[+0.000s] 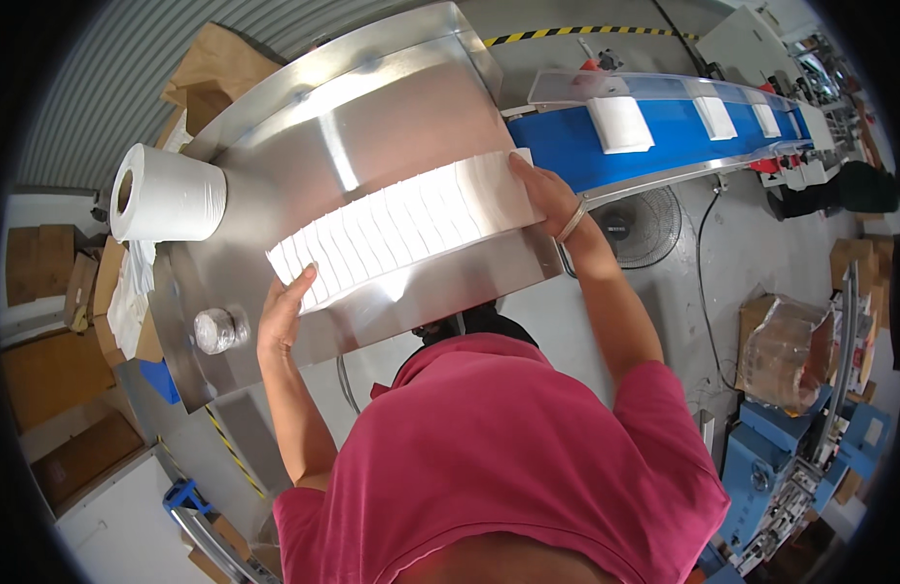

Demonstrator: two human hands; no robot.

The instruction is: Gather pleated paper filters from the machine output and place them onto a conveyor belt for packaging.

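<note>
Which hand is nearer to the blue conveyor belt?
Right. The right hand is beside the blue conveyor belt; the left hand is farther away, at the left end of the white stack.

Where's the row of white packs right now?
Head view, centre: the row is over the steel table, between the left hand and right hand, left of the blue belt.
</note>
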